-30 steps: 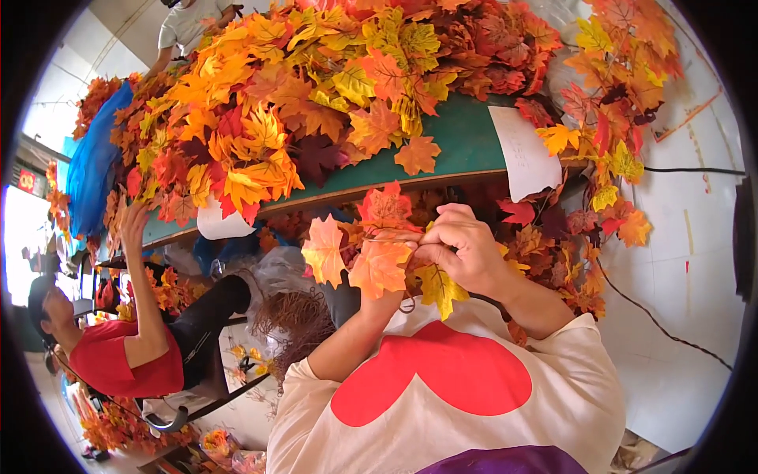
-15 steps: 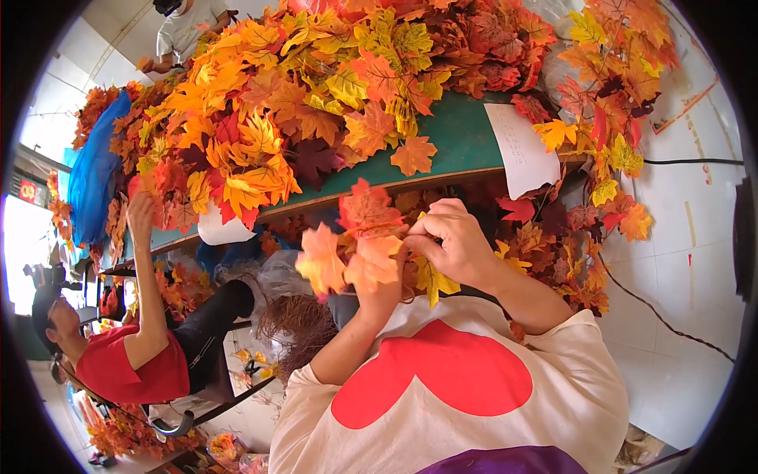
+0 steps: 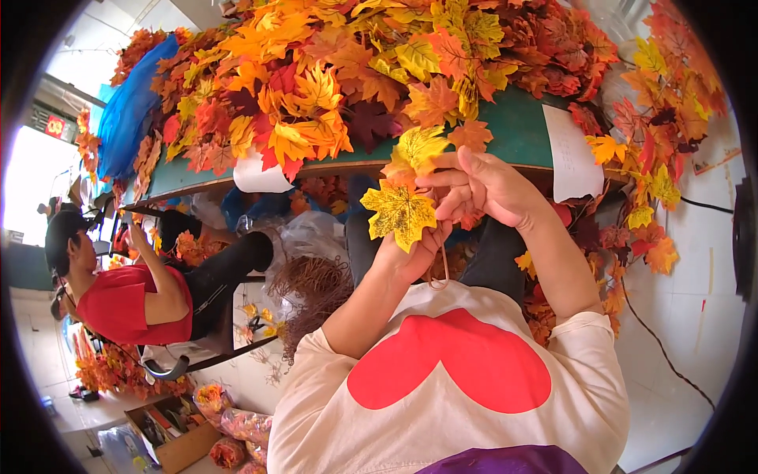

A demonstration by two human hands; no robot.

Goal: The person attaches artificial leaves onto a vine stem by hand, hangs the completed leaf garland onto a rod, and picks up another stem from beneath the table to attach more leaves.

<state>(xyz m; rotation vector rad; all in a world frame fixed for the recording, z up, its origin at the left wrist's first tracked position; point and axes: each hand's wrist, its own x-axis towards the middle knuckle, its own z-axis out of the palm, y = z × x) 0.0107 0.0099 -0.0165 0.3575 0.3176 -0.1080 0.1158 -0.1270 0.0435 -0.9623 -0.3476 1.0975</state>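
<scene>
In front of my chest, my left hand (image 3: 415,251) is closed around the stem of an artificial maple-leaf spray. A brown stem end (image 3: 444,262) hangs below that hand. Two yellow leaves stand out on the spray: a speckled one (image 3: 401,215) at the front and a plainer one (image 3: 418,150) above it, with some orange behind. Just to the right, my right hand (image 3: 493,189) has its thumb raised and fingers spread, fingertips beside the leaves. Whether those fingertips touch the spray is hard to make out.
Heaped maple leaves (image 3: 316,79) cover much of the green table (image 3: 517,130). White paper sheets hang over its edge (image 3: 570,154). Leaf garlands (image 3: 659,189) hang at the right. Brown stems (image 3: 312,288) are bundled at my left. A person in red (image 3: 130,304) sits further left.
The spray has turned from red-orange leaves to yellow ones facing up. My right hand's pinch has opened and its fingers spread. The person in red has lowered an arm; the view has shifted.
</scene>
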